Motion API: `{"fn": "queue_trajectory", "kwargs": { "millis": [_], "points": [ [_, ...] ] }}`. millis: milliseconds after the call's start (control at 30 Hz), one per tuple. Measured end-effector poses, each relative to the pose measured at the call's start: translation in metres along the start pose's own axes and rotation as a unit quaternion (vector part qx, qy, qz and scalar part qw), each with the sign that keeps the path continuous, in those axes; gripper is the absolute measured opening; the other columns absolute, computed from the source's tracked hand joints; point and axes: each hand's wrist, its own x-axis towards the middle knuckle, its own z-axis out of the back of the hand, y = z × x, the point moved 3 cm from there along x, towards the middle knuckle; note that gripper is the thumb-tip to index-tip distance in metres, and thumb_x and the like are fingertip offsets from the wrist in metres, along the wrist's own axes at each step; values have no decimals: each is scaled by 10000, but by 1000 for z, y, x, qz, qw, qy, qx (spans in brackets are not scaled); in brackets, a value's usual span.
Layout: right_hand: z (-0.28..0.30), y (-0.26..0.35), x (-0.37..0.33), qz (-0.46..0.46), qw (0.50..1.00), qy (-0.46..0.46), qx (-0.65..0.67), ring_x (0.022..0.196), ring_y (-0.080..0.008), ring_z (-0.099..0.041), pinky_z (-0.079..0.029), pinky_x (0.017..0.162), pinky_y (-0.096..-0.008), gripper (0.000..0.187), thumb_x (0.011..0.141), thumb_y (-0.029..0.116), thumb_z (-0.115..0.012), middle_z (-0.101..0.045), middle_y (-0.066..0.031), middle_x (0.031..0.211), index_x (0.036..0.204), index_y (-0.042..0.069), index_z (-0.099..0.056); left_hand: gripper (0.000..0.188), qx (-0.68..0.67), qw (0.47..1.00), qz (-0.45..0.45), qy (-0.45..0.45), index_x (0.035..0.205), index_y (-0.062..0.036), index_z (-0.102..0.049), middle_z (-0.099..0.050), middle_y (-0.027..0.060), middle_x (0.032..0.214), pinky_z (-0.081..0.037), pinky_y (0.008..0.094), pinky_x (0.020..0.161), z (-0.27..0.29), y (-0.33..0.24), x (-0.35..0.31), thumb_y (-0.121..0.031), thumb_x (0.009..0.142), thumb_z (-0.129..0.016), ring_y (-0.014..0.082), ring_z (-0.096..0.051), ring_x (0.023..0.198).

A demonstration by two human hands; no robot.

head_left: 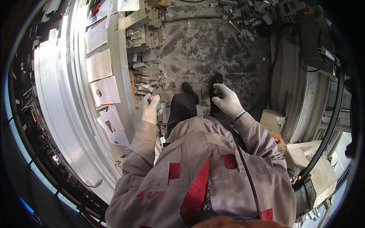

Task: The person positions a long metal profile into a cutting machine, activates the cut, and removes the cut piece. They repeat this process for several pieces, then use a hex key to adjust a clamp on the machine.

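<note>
My left hand (151, 110), in a white knitted glove, is closed around a small teal and red object (158, 106). The fingers cover most of it, so its kind does not show. This hand hangs beside a stack of long silvery metal profiles (64, 95), close to the paper sheets (105, 91) lying along them. My right hand (229, 102), gloved the same way, hovers over the floor in front of my body. Its fingers bend loosely, with a gap between thumb and forefinger, and nothing shows in them.
Many short metal offcuts (146, 72) are piled along the foot of the profiles. More scraps (243, 17) lie on the stained concrete floor (213, 45) at the far right. Machinery with a metal bed (308, 102) and a black cable (302, 57) borders my right side.
</note>
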Motion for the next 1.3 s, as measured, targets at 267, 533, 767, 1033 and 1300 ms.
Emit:
{"fn": "queue_trajectory", "kwargs": {
  "millis": [267,533,767,1033,1300],
  "points": [
    [44,-97,30,-202,966,-158,-26,1120,-282,-782,-596,994,-360,548,919,179,-730,-803,-197,1203,1439,17,-673,931,164,972,-84,-142,1636,-148,-391,-603,135,1332,-594,447,814,151,-95,231,-392,904,-911,263,-645,1055],
    [-23,-88,83,-274,922,-251,111,1182,-210,-731,-567,1042,-342,561,928,134,-757,-768,-155,1325,1458,-19,-660,964,478,847,-128,-195,1660,-122,-401,-629,250,1430,-523,506,1135,165,-239,430,-360,866,-893,426,-662,1308],
    [-105,-57,272,-138,975,-168,51,1174,-309,-762,-588,1044,-388,482,928,104,-713,-781,-192,1265,1404,28,-698,1004,604,731,-204,-244,1715,-172,-349,-481,291,1615,-494,516,1188,115,-334,511,-511,886,-804,478,-613,1392],
    [-214,-67,502,-21,999,-31,21,1114,-412,-718,-589,979,-477,330,933,241,-690,-755,-184,1170,1234,166,-802,966,480,783,-257,-302,1739,-57,-245,-595,302,1532,-507,441,1155,122,-291,531,-561,1042,-686,439,-636,1355],
    [-296,-59,678,36,996,6,83,1126,-358,-741,-595,988,-454,383,888,279,-746,-767,-151,1215,1243,147,-805,745,575,680,-342,-300,1702,-89,-309,-371,341,1649,-499,534,1153,124,-258,527,-474,1128,-588,475,-521,1435]
  ]
}}
